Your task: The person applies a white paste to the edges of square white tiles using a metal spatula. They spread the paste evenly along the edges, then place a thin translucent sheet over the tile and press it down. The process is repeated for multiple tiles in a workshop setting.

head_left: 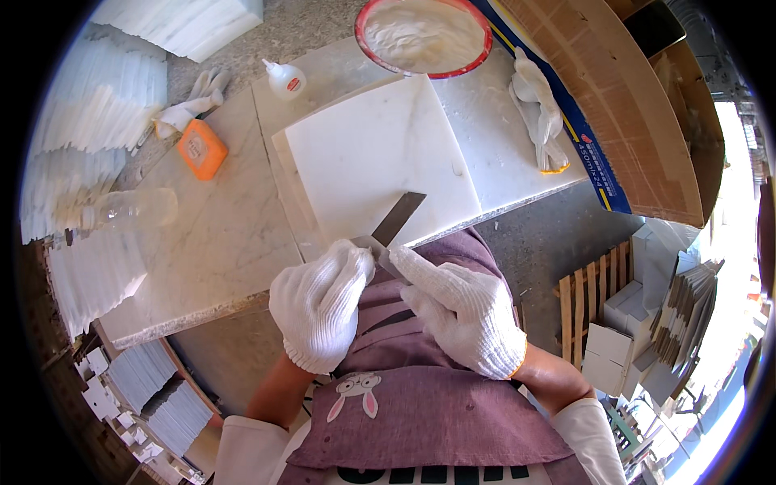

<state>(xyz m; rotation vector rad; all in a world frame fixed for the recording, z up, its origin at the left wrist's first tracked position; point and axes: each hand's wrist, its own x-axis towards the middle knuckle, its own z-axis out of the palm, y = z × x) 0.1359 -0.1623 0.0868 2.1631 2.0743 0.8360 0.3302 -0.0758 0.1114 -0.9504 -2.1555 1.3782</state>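
White knitted gloves cover both my hands, which meet in front of my apron at the table's near edge. Between their fingertips is a flat dark metal blade [399,219], perhaps a scraper, tilted up to the right; its lower end is partly hidden. My left hand [322,301] is closed, pinching near that lower end. My right hand [462,311] is closed too, its thumb and finger at the blade's base. Just beyond, a square white marble tile [376,149] lies on the marble-topped table [194,234], with the blade over its near edge.
A red-rimmed basin [424,36] of pale paste stands at the back. Loose gloves [537,109] lie right, beside a cardboard box [606,89]. On the left are a white squeeze bottle [284,81], an orange container [202,150], a clear bottle [141,208] and stacked tiles [97,97].
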